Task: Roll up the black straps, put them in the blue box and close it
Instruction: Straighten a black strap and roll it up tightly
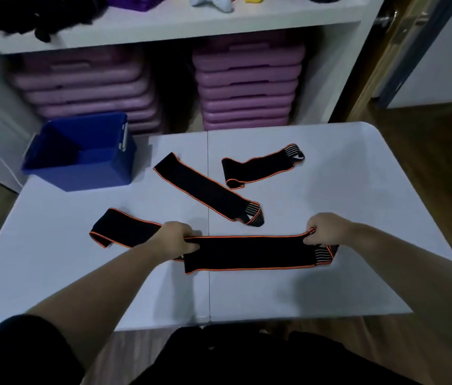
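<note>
The held strap (pixel 249 252), black with orange edging, is stretched flat along the near part of the white table (pixel 358 218), its left portion trailing past the left hand to a folded end near the table's left side. The left hand (pixel 176 240) is clenched on the strap at mid-length; the right hand (pixel 327 229) is clenched on its striped loop end. Beyond it, a second strap (pixel 205 188) lies diagonally at the table's centre, unrolled, with its loop end nearest the held strap. A third strap (pixel 260 165) lies farther back and to the right, also unrolled. The blue box (pixel 80 154) sits at the far left corner of the table, open, its interior appearing empty. Stacked purple cases (pixel 247 81) fill the white shelf unit (pixel 191 20) behind.
</note>
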